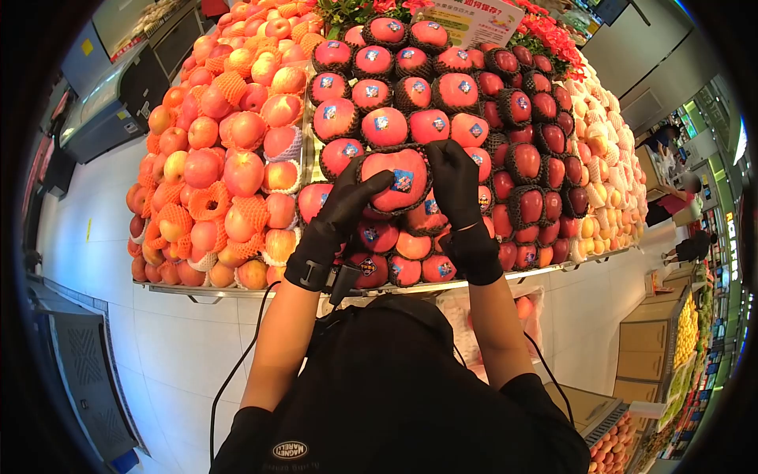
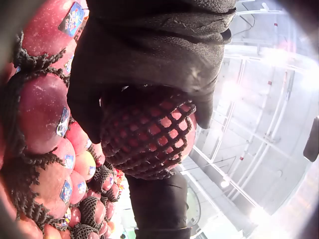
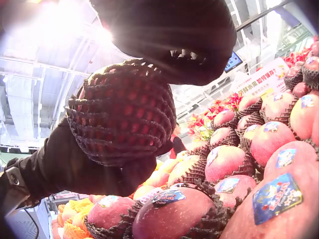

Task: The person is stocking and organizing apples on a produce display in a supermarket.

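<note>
A large red apple [image 1: 395, 180] with a blue sticker sits in a black foam net [image 2: 149, 134], held above the display. My black-gloved left hand [image 1: 347, 207] grips it from the left, thumb across its front near the sticker; in the left wrist view the left hand [image 2: 149, 55] spans the netted apple. On the other side, my gloved right hand [image 1: 458, 186] has curled fingers at the apple's upper right edge. The right wrist view shows the right hand [image 3: 174, 40] pinching the net's edge, while the left hand [image 3: 94, 164] supports the apple's other side.
Netted, stickered red apples [image 1: 381, 126] lie beneath both hands. Apples in orange nets [image 1: 209, 201] fill the left side, with darker apples [image 1: 525, 162] and pale-netted fruit [image 1: 604, 158] at right. A sign [image 1: 474, 20] and red flowers [image 1: 549, 39] stand at the back.
</note>
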